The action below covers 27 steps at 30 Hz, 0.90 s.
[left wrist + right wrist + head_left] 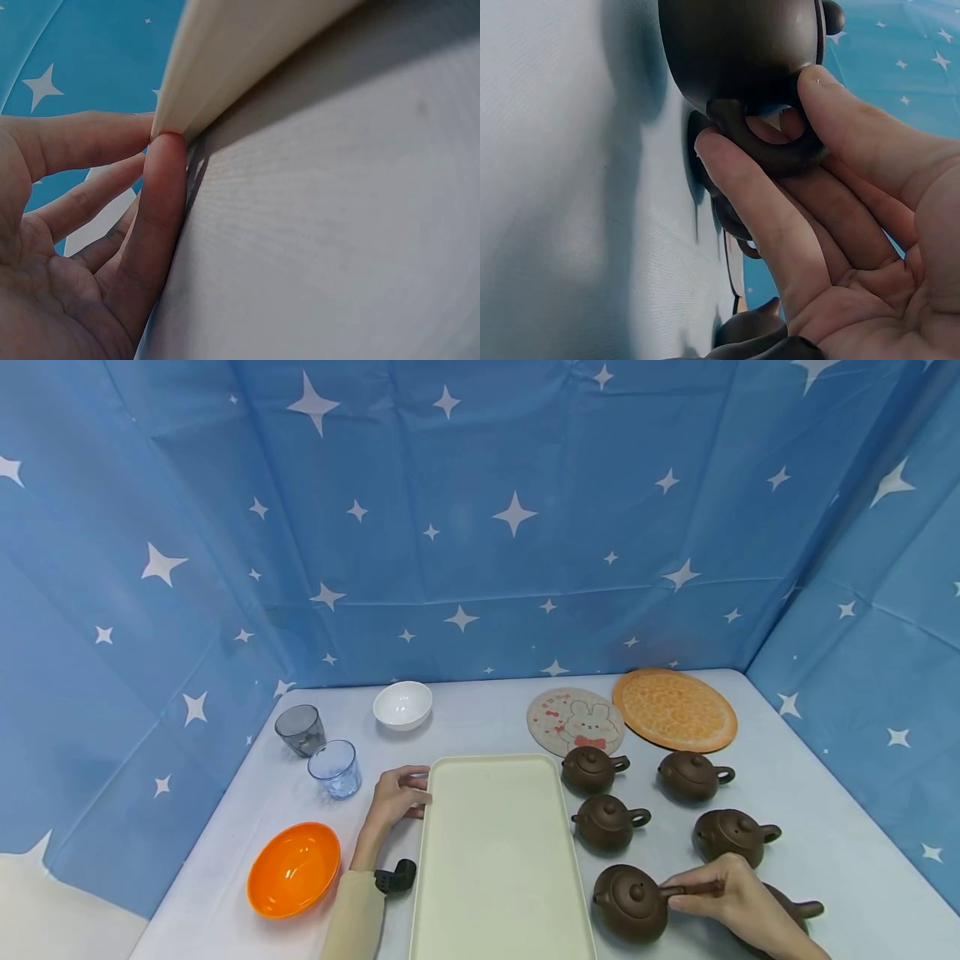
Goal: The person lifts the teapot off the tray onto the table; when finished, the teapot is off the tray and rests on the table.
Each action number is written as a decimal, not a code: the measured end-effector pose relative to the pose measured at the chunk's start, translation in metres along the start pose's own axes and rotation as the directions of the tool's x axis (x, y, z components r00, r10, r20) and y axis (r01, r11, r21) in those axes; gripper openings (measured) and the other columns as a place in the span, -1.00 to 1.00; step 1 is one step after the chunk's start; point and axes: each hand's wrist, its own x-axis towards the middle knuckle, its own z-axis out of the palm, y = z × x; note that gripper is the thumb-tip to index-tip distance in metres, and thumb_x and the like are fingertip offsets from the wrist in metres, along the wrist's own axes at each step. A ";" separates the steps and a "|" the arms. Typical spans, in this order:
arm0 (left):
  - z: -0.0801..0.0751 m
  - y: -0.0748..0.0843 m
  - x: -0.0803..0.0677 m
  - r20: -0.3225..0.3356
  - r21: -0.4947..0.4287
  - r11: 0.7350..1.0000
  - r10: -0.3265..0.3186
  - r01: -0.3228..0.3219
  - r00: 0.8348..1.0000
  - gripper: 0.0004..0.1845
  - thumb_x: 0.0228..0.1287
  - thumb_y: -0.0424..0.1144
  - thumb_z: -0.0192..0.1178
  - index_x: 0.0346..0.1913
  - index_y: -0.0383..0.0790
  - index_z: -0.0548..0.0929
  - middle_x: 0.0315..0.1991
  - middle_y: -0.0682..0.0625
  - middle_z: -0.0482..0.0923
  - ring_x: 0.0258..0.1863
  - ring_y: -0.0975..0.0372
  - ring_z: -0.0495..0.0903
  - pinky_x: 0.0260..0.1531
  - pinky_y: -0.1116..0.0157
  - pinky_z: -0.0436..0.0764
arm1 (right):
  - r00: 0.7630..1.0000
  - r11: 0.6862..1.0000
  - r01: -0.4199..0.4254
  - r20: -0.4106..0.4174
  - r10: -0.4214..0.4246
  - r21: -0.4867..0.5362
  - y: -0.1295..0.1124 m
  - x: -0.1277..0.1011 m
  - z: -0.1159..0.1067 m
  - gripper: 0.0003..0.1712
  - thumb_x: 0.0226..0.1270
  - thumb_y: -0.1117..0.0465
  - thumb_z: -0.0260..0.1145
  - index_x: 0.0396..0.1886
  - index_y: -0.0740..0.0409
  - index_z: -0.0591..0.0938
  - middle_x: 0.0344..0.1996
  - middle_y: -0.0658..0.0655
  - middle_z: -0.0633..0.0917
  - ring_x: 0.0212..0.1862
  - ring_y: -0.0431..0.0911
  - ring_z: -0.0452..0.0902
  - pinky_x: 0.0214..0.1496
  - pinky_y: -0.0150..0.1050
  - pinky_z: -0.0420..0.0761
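My right hand (731, 897) holds a dark brown teapot (628, 906) by its handle, beside the right edge of the cream tray (498, 860). In the right wrist view thumb and fingers close round the teapot's handle (772, 150), and the teapot's body (742, 45) shows a gap between it and the white cloth. My left hand (397, 797) is at the tray's left rim near its far corner. Up close in the left wrist view, thumb and index finger pinch the tray's rim (195, 90). Nothing lies on the tray.
More brown teapots (605, 824) stand in two columns right of the tray. Behind them lie a bunny mat (576, 720) and an orange round mat (675, 710). Leftward are an orange bowl (294, 870), a blue glass (335, 770), a grey glass (301, 730) and a white bowl (402, 706).
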 end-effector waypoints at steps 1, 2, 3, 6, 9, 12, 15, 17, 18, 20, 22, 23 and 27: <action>0.000 0.000 0.000 0.000 0.000 1.000 0.001 -0.001 1.000 -0.45 -0.10 -0.56 0.26 0.11 -0.42 0.58 -0.25 -0.23 0.58 -0.58 0.20 0.59 -0.61 0.22 0.73 | 1.000 1.000 0.000 0.000 0.000 -0.001 0.000 0.000 0.000 -0.75 0.19 0.28 0.36 -0.20 0.38 0.73 -0.31 0.07 0.78 -0.29 -0.30 0.66 -0.37 -0.37 0.70; 0.000 0.000 0.000 0.001 0.000 1.000 0.001 -0.001 1.000 -0.45 -0.09 -0.56 0.26 0.11 -0.42 0.58 -0.25 -0.22 0.58 -0.58 0.20 0.60 -0.60 0.22 0.73 | 1.000 1.000 -0.002 0.002 0.002 0.001 0.000 0.000 0.000 -0.75 0.19 0.27 0.36 -0.20 0.38 0.73 -0.30 0.07 0.78 -0.28 -0.30 0.66 -0.35 -0.38 0.70; 0.000 0.000 0.001 0.002 0.000 1.000 0.003 -0.003 1.000 -0.45 -0.10 -0.56 0.26 0.11 -0.42 0.58 -0.25 -0.22 0.58 -0.58 0.20 0.60 -0.60 0.23 0.73 | 1.000 1.000 -0.003 0.004 0.003 0.003 0.000 0.001 0.000 -0.75 0.19 0.27 0.36 -0.20 0.38 0.73 -0.30 0.08 0.78 -0.27 -0.30 0.66 -0.35 -0.38 0.70; 0.000 -0.001 0.001 0.001 0.001 1.000 0.004 -0.004 1.000 -0.46 -0.10 -0.56 0.26 0.10 -0.40 0.59 -0.26 -0.21 0.58 -0.58 0.20 0.60 -0.60 0.24 0.73 | 1.000 1.000 0.002 0.016 -0.003 0.014 0.001 0.001 0.000 -0.75 0.20 0.28 0.36 -0.20 0.38 0.73 -0.29 0.09 0.78 -0.25 -0.30 0.67 -0.32 -0.39 0.71; 0.000 -0.001 0.002 -0.001 0.001 1.000 0.008 -0.008 1.000 -0.46 -0.11 -0.56 0.26 0.08 -0.39 0.60 -0.27 -0.21 0.59 -0.59 0.21 0.60 -0.61 0.24 0.73 | 1.000 1.000 0.019 0.022 -0.020 0.014 0.001 0.002 0.001 -0.76 0.20 0.28 0.36 -0.21 0.37 0.74 -0.29 0.09 0.77 -0.25 -0.30 0.67 -0.30 -0.40 0.71; 0.001 -0.001 0.002 -0.003 0.003 1.000 0.010 -0.010 1.000 -0.47 -0.11 -0.57 0.26 0.08 -0.39 0.60 -0.28 -0.21 0.59 -0.59 0.21 0.60 -0.60 0.24 0.73 | 0.999 0.999 0.035 0.019 -0.035 0.000 0.001 0.003 0.003 -0.78 0.18 0.28 0.37 -0.24 0.36 0.74 -0.30 0.10 0.77 -0.25 -0.32 0.67 -0.30 -0.41 0.71; 0.001 -0.001 0.002 -0.004 0.006 1.000 0.013 -0.013 1.000 -0.47 -0.10 -0.57 0.26 0.08 -0.39 0.60 -0.28 -0.20 0.60 -0.59 0.21 0.60 -0.60 0.24 0.73 | 0.999 0.999 0.039 0.017 -0.039 -0.012 0.000 0.004 0.004 -0.77 0.16 0.27 0.39 -0.26 0.36 0.75 -0.31 0.11 0.77 -0.26 -0.32 0.67 -0.30 -0.41 0.72; 0.001 -0.001 0.002 -0.005 0.007 1.000 0.011 -0.011 1.000 -0.47 -0.11 -0.56 0.26 0.08 -0.39 0.61 -0.28 -0.20 0.60 -0.59 0.22 0.60 -0.60 0.24 0.73 | 0.999 0.999 0.036 0.019 -0.035 -0.019 0.000 0.005 0.004 -0.77 0.15 0.24 0.40 -0.27 0.34 0.75 -0.31 0.10 0.77 -0.26 -0.32 0.67 -0.30 -0.41 0.72; 0.000 -0.001 0.002 -0.006 0.007 1.000 0.010 -0.010 1.000 -0.47 -0.11 -0.56 0.26 0.07 -0.38 0.61 -0.28 -0.20 0.60 -0.59 0.22 0.60 -0.60 0.24 0.73 | 0.999 0.999 0.038 0.022 -0.038 -0.023 0.000 0.006 0.004 -0.77 0.15 0.24 0.40 -0.27 0.33 0.76 -0.31 0.10 0.77 -0.26 -0.32 0.67 -0.30 -0.41 0.72; 0.001 -0.001 0.002 -0.008 0.005 1.000 0.010 -0.010 1.000 -0.47 -0.12 -0.56 0.26 0.07 -0.38 0.61 -0.29 -0.20 0.59 -0.59 0.22 0.59 -0.61 0.25 0.73 | 0.998 0.998 0.053 0.034 -0.052 -0.036 0.000 0.007 0.004 -0.78 0.14 0.23 0.40 -0.28 0.31 0.76 -0.31 0.09 0.78 -0.25 -0.32 0.67 -0.30 -0.41 0.71; 0.000 -0.001 0.003 -0.011 0.004 1.000 0.008 -0.008 1.000 -0.47 -0.12 -0.57 0.26 0.06 -0.38 0.62 -0.29 -0.20 0.59 -0.59 0.22 0.59 -0.61 0.25 0.72 | 0.997 0.998 0.057 0.056 -0.055 -0.031 0.000 0.008 0.003 -0.78 0.14 0.22 0.41 -0.28 0.29 0.77 -0.31 0.09 0.78 -0.25 -0.32 0.68 -0.29 -0.41 0.72; 0.000 -0.001 0.003 -0.011 0.004 1.000 0.008 -0.008 1.000 -0.47 -0.12 -0.57 0.26 0.06 -0.39 0.62 -0.29 -0.20 0.59 -0.59 0.22 0.59 -0.61 0.25 0.72 | 0.996 0.998 0.060 0.067 -0.057 -0.029 0.000 0.009 0.003 -0.77 0.14 0.21 0.41 -0.28 0.29 0.76 -0.31 0.08 0.78 -0.24 -0.31 0.68 -0.29 -0.41 0.72; 0.000 -0.001 0.002 -0.011 0.003 1.000 0.000 0.000 1.000 -0.47 -0.11 -0.57 0.26 0.07 -0.38 0.61 -0.28 -0.21 0.59 -0.58 0.21 0.60 -0.60 0.25 0.73 | 0.995 0.999 0.034 0.100 -0.032 -0.019 -0.001 0.010 0.003 -0.73 0.13 0.18 0.42 -0.26 0.30 0.76 -0.30 0.09 0.78 -0.24 -0.31 0.68 -0.28 -0.39 0.73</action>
